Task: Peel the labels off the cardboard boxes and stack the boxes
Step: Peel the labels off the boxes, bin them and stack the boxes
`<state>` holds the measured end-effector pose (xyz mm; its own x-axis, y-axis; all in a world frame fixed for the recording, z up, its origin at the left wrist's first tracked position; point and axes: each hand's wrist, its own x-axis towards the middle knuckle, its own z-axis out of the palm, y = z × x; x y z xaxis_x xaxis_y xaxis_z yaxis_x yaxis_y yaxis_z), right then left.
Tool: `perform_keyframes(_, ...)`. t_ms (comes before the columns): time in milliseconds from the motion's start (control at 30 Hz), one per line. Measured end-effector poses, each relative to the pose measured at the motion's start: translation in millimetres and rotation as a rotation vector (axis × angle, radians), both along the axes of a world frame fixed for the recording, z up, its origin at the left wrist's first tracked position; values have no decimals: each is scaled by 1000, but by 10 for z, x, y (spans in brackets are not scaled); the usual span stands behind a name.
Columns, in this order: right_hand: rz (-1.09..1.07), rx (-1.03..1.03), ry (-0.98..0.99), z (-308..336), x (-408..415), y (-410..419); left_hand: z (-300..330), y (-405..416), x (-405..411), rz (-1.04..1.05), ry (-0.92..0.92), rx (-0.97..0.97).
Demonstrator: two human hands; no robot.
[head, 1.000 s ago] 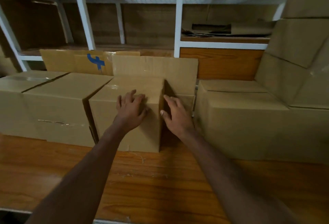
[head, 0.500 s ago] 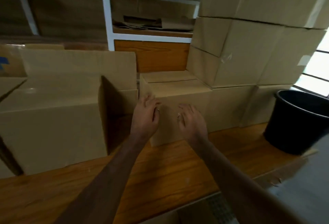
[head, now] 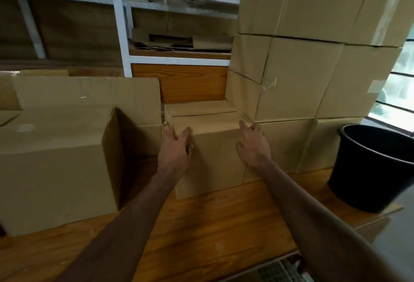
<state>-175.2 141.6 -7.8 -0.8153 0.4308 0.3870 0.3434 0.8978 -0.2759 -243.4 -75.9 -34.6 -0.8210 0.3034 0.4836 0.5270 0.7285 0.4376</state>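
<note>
A small closed cardboard box (head: 212, 147) stands on the wooden shelf board (head: 201, 225) at the middle. My left hand (head: 175, 149) rests on its upper left front corner with fingers spread. My right hand (head: 253, 145) touches its upper right edge with fingers spread, where the box meets the stack of boxes (head: 302, 80) on the right. A larger box (head: 53, 165) stands to the left, with a gap between it and the small box. No label shows on the small box's visible faces.
A black bucket (head: 371, 169) sits at the right end of the board. A flat cardboard sheet (head: 89, 93) leans behind the left box. White shelf frame (head: 121, 35) and a wooden panel stand behind. A window is at far right.
The view swung right from the left boxes. Both hands left the left box, moved to the small middle box and spread apart to its two upper corners.
</note>
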Motion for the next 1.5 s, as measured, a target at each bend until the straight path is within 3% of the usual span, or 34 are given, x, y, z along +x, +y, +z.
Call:
perform_keyframes(133, 0, 16, 108, -154, -73, 40, 33, -44, -3, 29, -25, -20)
perform_keyframes(367, 126, -208, 278, -326, 7, -80, 64, -214, 13, 168, -18, 3)
perform_keyframes(600, 249, -296, 460, -406, 307, -204, -31, -359, 143, 143, -117, 200)
perform_keyframes(700, 273, -383, 421, -462, 401, -210, -77, -404, 301, 170, -145, 229)
perform_keyframes(800, 287, -385, 422, -456, 496, -278, -67, -453, 486, 204, -126, 259)
perform_keyframes(1167, 304, -437, 777, -497, 820, -468, -98, -765, 1108, 286, -31, 377)
perform_keyframes(1367, 327, -421, 838, -531, 1019, -348, -163, -731, 1400, 254, 37, 603)
perform_keyframes(1500, 323, -434, 840, -538, 1025, -338, -178, -667, 1406, 276, 77, 626)
